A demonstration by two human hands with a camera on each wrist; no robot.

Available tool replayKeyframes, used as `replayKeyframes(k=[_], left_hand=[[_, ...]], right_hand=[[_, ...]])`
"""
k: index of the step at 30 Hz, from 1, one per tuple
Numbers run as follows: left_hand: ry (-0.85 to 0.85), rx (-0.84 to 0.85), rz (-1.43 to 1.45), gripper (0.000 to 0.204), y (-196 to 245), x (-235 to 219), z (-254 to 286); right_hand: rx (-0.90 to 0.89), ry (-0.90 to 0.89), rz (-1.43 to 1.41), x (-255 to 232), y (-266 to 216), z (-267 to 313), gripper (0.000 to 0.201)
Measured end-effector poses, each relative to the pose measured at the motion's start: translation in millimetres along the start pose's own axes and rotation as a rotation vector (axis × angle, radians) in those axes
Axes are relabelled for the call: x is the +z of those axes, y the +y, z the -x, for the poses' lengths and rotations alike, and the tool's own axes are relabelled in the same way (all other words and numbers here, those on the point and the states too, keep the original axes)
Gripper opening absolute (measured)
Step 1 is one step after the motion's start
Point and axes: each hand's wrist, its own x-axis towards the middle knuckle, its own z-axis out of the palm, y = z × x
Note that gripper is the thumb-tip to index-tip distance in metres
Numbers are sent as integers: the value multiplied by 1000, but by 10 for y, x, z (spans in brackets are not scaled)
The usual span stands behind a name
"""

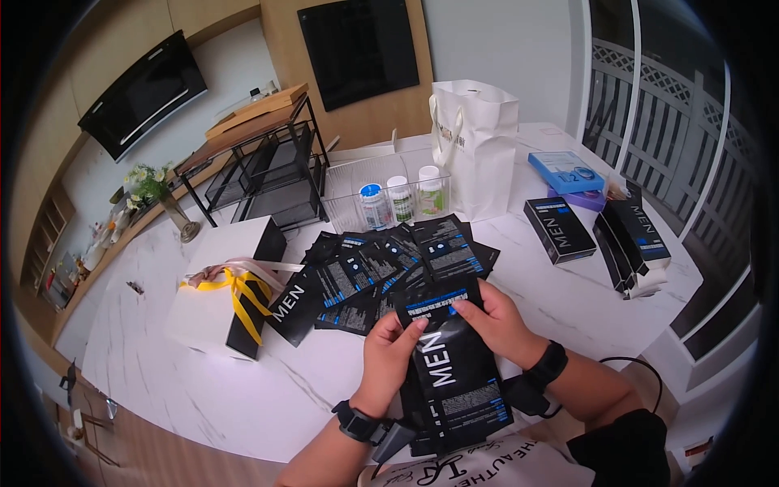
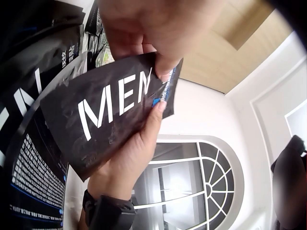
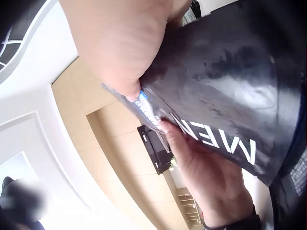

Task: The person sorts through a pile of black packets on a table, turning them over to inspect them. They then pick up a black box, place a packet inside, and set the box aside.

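A black foil packet [image 1: 438,312] with white "MEN" lettering is held between both hands at the near edge of the table. The left hand [image 1: 387,357] pinches its left side, thumb on the face near the blue-printed end. On the right side the right hand [image 1: 507,329] grips the same end, its thumb close to the other. In the left wrist view the packet [image 2: 110,103] has its lettered face toward the camera. More black packets [image 1: 475,402] lie below the hands. Beyond them a loose pile of similar packets [image 1: 365,276] spreads over the table.
A white-and-black box [image 1: 211,284] with a yellow ribbon [image 1: 243,296] stands left. Behind the pile are a clear bin [image 1: 345,199] with several bottles, a white paper bag [image 1: 491,162] and a black rack [image 1: 272,187]. Black boxes [image 1: 560,231] and a blue box [image 1: 566,170] sit right.
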Motion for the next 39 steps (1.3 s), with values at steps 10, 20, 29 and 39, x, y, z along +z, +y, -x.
replayKeyframes(k=[10,20,29,39], left_hand=[[-11,-8,38,12,63,85,60],[5,4,33,14,10,-24,19],[17,32,55,10,29,50,60],[-60,24,51,13,13,23,66]], right_hand=[[-13,56,43,-20,71,-35,23],[-22,-13,-40,34,-51,30,22],[-78,31,128,-1,0,6,21],[-56,8,104,-10,15,2,24]])
